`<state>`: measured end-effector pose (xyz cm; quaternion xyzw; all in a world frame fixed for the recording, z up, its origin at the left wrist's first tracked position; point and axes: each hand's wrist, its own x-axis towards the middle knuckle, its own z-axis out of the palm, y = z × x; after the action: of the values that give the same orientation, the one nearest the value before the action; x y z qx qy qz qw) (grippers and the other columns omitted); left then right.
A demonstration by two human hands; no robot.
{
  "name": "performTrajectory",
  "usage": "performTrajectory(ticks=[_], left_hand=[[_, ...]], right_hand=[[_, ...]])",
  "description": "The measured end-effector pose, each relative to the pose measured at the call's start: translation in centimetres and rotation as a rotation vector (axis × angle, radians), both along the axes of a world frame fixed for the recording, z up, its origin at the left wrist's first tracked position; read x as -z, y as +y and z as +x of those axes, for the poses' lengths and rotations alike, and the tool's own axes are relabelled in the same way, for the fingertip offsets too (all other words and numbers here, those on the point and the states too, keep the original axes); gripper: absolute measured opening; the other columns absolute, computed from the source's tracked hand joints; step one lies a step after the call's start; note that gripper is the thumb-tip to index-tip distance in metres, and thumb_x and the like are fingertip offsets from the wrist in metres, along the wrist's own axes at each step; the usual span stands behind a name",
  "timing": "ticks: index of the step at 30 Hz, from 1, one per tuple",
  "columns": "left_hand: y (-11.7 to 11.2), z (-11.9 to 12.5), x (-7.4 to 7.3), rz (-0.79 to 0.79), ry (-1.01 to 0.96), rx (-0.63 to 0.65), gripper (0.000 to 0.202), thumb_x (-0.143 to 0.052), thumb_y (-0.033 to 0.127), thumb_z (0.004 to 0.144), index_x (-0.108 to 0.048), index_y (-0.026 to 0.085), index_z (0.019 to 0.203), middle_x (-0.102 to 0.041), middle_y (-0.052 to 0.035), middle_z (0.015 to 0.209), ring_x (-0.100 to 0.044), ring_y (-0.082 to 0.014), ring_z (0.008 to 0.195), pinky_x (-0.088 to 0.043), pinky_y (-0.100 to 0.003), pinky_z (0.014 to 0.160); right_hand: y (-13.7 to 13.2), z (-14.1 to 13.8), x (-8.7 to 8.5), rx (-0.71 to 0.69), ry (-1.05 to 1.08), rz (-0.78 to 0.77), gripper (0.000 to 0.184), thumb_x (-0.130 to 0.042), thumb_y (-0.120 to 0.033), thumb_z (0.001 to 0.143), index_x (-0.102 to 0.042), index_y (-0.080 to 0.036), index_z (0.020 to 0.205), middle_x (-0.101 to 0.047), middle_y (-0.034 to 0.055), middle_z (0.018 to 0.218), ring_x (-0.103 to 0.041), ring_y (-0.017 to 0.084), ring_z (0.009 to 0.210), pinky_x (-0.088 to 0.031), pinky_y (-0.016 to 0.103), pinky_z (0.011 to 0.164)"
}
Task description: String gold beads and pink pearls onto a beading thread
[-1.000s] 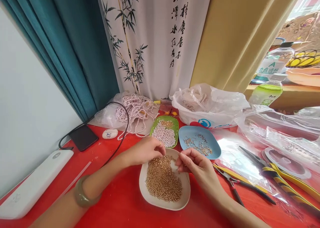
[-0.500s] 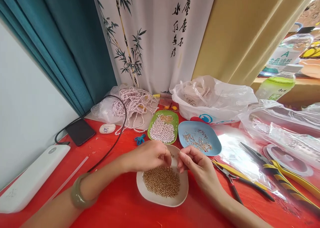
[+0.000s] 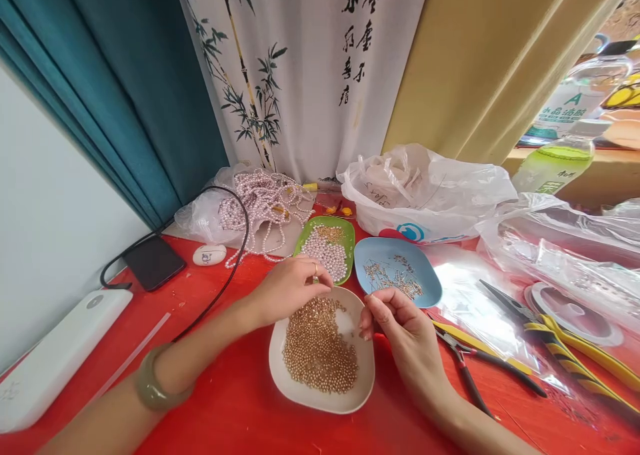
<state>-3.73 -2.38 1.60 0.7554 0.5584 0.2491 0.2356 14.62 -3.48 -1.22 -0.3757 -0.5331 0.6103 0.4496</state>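
My left hand, with a ring on one finger, hovers palm down where the cream plate meets the green tray. Its fingers are loosely bent and slightly apart, and nothing shows in them. Gold beads cover much of the cream plate below. The green tray holds pale pink pearl beads and a small heap of gold pieces. At the plate's right rim, my right hand is closed, thumb and forefinger pinched together. What they grip is too small to make out.
A blue tray of metal pins stands behind my right hand. Pliers and larger yellow-handled pliers lie to the right. Bead strands, a plastic bag, a black cable, a phone and a white power bank surround the work.
My left hand has moved up and left, from over the gold beads beside my right hand towards the green tray. My right hand keeps its pinch near the plate rim. The view has shifted slightly.
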Motion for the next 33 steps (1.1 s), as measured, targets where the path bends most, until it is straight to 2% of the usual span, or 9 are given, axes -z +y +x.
performTrajectory(ticks=[6,10,15,21,24,26,28,33], left_hand=[[1.8,-1.1,0.1,-0.053,-0.073,-0.11,0.014,-0.053,0.019,0.073,-0.065,0.019,0.08,-0.066,-0.0019,0.084,-0.057,-0.0151,0.078,-0.043,-0.027,0.07],[3.0,-1.2,0.5,-0.072,-0.018,-0.085,0.014,-0.053,0.018,0.072,-0.065,0.018,0.078,-0.067,-0.0023,0.082,-0.058,-0.0155,0.077,-0.043,-0.027,0.071],[4.5,-0.4,1.3,0.048,0.094,-0.081,0.016,-0.052,0.016,0.072,-0.066,0.019,0.078,-0.067,-0.0033,0.085,-0.055,-0.0199,0.086,-0.04,-0.033,0.077],[6.1,0.6,1.8,0.048,0.211,-0.081,0.015,-0.056,0.024,0.072,-0.067,0.022,0.082,-0.067,-0.0041,0.084,-0.055,-0.0231,0.087,-0.04,-0.036,0.075],[6.5,0.8,1.9,0.055,0.204,-0.074,0.013,-0.057,0.026,0.071,-0.068,0.023,0.077,-0.067,-0.0033,0.081,-0.054,-0.0238,0.087,-0.04,-0.036,0.073],[6.6,0.8,1.9,0.067,0.138,-0.108,0.012,-0.058,0.025,0.071,-0.068,0.022,0.074,-0.067,-0.0036,0.078,-0.055,-0.0232,0.085,-0.04,-0.035,0.072],[6.3,0.8,1.8,0.026,-0.043,-0.131,0.012,-0.058,0.024,0.07,-0.068,0.019,0.075,-0.067,-0.0043,0.077,-0.056,-0.0203,0.079,-0.041,-0.032,0.07],[3.8,1.3,1.4,-0.321,-0.692,-0.096,0.019,-0.062,0.027,0.069,-0.066,0.015,0.083,-0.067,-0.0058,0.081,-0.057,-0.0128,0.069,-0.041,-0.023,0.058]], right_hand=[[0.1,-0.1,0.1,0.066,-0.017,0.018,0.02,-0.054,-0.034,0.077,-0.051,-0.018,0.065,-0.052,-0.0038,0.051,-0.048,0.01,0.047,-0.04,0.022,0.048],[0.2,-0.2,0.3,0.064,-0.017,0.036,0.02,-0.053,-0.034,0.079,-0.051,-0.019,0.067,-0.052,-0.0039,0.052,-0.048,0.01,0.048,-0.04,0.022,0.049],[0.1,-0.2,0.3,0.058,-0.023,0.016,0.019,-0.053,-0.033,0.08,-0.051,-0.019,0.067,-0.052,-0.0033,0.053,-0.048,0.01,0.049,-0.04,0.022,0.05],[0.1,-0.1,0.4,0.053,-0.028,0.014,0.019,-0.053,-0.033,0.08,-0.052,-0.019,0.067,-0.052,-0.0034,0.053,-0.047,0.011,0.049,-0.039,0.023,0.05],[0.1,-0.2,0.5,0.052,-0.008,-0.003,0.018,-0.053,-0.032,0.08,-0.051,-0.019,0.069,-0.051,-0.004,0.052,-0.046,0.01,0.05,-0.038,0.022,0.051],[0.0,-0.2,0.5,0.047,0.005,-0.016,0.017,-0.053,-0.032,0.081,-0.052,-0.019,0.069,-0.051,-0.0043,0.052,-0.046,0.01,0.05,-0.038,0.022,0.051],[0.0,-0.2,0.4,0.035,0.018,-0.031,0.018,-0.053,-0.032,0.08,-0.052,-0.018,0.068,-0.052,-0.0041,0.053,-0.046,0.01,0.05,-0.037,0.022,0.051],[0.1,-0.2,0.2,0.013,0.036,-0.07,0.021,-0.055,-0.035,0.078,-0.052,-0.018,0.066,-0.052,-0.0036,0.053,-0.047,0.01,0.05,-0.038,0.022,0.051]])
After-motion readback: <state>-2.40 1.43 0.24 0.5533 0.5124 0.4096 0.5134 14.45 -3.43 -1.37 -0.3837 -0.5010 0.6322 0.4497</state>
